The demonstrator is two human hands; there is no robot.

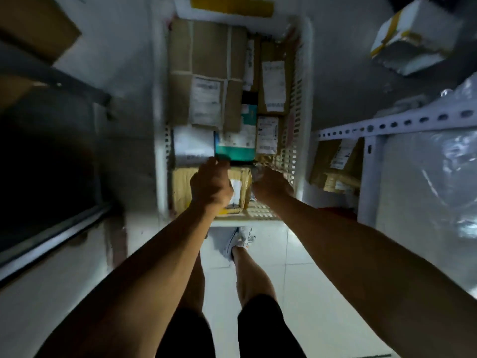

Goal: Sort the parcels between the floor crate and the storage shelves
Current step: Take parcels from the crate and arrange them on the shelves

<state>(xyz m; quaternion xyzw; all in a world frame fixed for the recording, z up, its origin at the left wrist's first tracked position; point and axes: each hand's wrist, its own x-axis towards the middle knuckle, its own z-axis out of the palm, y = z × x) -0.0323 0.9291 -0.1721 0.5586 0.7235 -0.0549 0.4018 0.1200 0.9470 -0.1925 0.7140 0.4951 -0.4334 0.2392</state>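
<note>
A white slatted floor crate (307,73) lies below me, packed with parcels. At its near end sits a brown taped cardboard parcel (241,180). My left hand (210,186) curls its fingers over the parcel's far left edge. My right hand (271,186) grips its right side, with the fingers hidden down between the parcel and the crate wall. Just beyond lie a teal box (233,151) and a white parcel (192,146). A large cardboard box (206,52) fills the far end.
White perforated metal shelves (392,122) stand on the right, with a brown parcel (333,164) on a low level and plastic-wrapped goods beside it. A white foam box with yellow tape (413,37) sits top right. A dark shelf frame (64,78) with cardboard (33,24) is on the left. My shoe (240,241) is on the floor tiles.
</note>
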